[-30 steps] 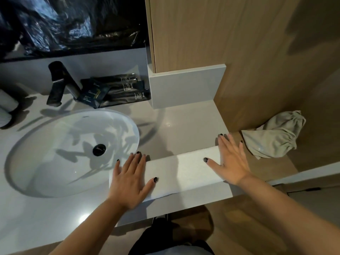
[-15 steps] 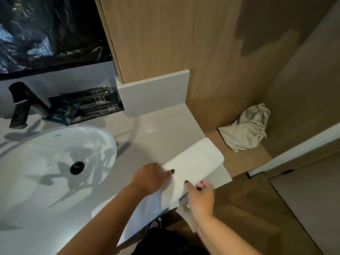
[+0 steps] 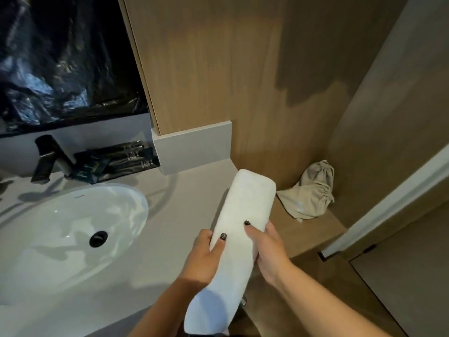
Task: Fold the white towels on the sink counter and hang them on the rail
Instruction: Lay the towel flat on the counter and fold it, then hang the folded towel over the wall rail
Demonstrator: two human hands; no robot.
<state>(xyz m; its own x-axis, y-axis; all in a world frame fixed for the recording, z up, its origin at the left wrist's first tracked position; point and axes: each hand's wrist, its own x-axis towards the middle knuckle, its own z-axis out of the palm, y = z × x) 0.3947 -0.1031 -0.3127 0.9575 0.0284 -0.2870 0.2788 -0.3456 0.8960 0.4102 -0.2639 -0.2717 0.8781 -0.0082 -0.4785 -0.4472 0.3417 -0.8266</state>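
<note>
A white towel (image 3: 245, 205), folded into a long narrow strip, is lifted off the sink counter (image 3: 189, 200) and points away from me. My left hand (image 3: 206, 259) grips its left edge at the middle, thumb on top. My right hand (image 3: 267, 249) grips the right edge opposite, thumb on top too. The near end of the towel hangs down between my forearms. No rail is in view.
A white basin (image 3: 60, 229) with a black drain lies left, with a black faucet (image 3: 48, 159) and dark toiletry packets (image 3: 116, 161) behind it. A beige cloth bag (image 3: 311, 193) sits on the lower wooden ledge (image 3: 313, 232) at right. Wood panels stand behind.
One second ago both hands pressed flat on the towel lying across the counter edge. They then took hold of it, turned it lengthwise and raised it off the counter. The view swung right.
</note>
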